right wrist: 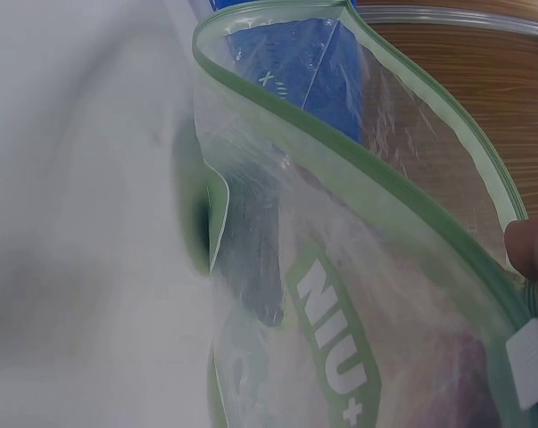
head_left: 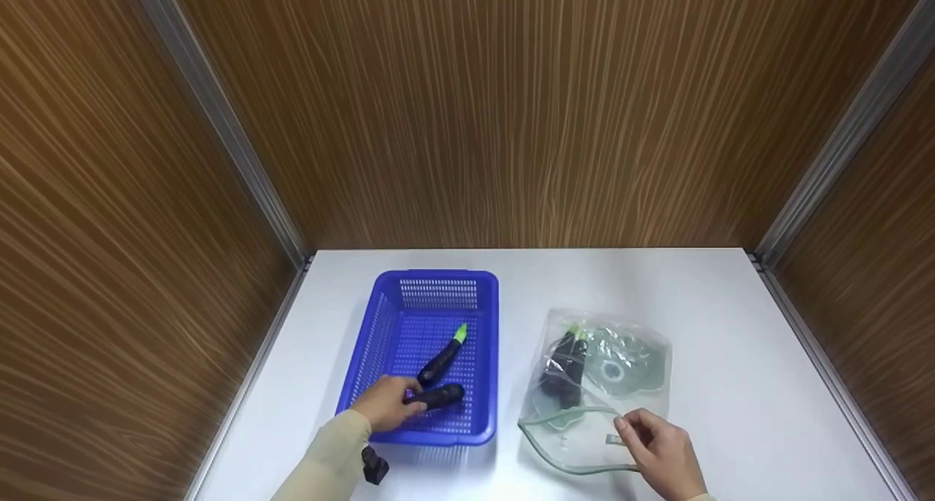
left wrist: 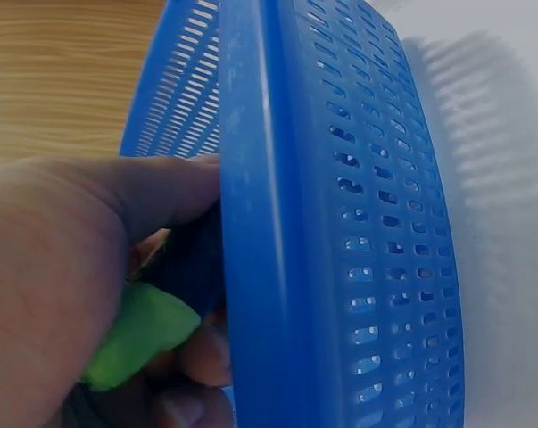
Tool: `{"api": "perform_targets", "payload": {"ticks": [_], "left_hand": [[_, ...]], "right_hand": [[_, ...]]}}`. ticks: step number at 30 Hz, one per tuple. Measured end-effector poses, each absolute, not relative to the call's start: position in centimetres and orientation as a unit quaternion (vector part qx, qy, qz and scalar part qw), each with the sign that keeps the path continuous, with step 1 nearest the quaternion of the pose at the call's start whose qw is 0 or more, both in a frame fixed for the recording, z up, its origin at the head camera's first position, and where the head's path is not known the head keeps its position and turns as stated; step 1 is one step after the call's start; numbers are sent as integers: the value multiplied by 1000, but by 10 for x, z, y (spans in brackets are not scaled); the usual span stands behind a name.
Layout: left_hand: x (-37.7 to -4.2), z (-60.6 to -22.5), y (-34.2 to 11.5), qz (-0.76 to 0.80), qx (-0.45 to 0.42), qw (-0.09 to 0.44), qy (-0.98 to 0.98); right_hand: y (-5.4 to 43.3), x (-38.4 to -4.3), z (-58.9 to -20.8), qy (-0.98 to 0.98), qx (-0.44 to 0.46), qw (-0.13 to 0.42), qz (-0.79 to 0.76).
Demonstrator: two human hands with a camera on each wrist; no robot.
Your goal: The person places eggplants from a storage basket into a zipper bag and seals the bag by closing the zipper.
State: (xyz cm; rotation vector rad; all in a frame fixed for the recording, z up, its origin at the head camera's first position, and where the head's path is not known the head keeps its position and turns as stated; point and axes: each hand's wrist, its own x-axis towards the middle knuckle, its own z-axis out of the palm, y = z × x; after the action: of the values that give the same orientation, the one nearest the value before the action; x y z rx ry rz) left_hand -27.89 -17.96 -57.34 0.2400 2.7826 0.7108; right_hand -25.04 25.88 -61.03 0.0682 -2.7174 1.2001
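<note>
Inside the blue basket [head_left: 491,355], my left hand [head_left: 387,402] grips a dark eggplant [head_left: 444,396] by its stem end. The left wrist view shows its bright green cap [left wrist: 142,334] against the palm, while the basket's wall hides the rest. A second eggplant [head_left: 438,364] with a green tip lies just beyond it in the basket. My right hand [head_left: 663,450] pinches the green-edged mouth of a clear zip bag [head_left: 643,402], which gapes toward me. Dark eggplants [head_left: 573,369] lie in the bag's far left part; how many is hard to tell through the plastic.
Both basket and bag stand on a white table [head_left: 738,355], the basket to the left and the bag to the right. Wood-patterned panels [head_left: 511,121] rise behind and on both sides. A white slider [right wrist: 529,364] sits on the bag's zip beside my right fingers.
</note>
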Motion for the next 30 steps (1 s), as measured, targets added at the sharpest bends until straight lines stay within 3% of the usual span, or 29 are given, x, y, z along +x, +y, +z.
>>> {"api": "perform_targets", "payload": {"ticks": [30], "left_hand": [[-269, -551, -165, 274, 78, 97, 954]], "right_hand": [[258, -253, -608, -911, 27, 86, 402]]}}
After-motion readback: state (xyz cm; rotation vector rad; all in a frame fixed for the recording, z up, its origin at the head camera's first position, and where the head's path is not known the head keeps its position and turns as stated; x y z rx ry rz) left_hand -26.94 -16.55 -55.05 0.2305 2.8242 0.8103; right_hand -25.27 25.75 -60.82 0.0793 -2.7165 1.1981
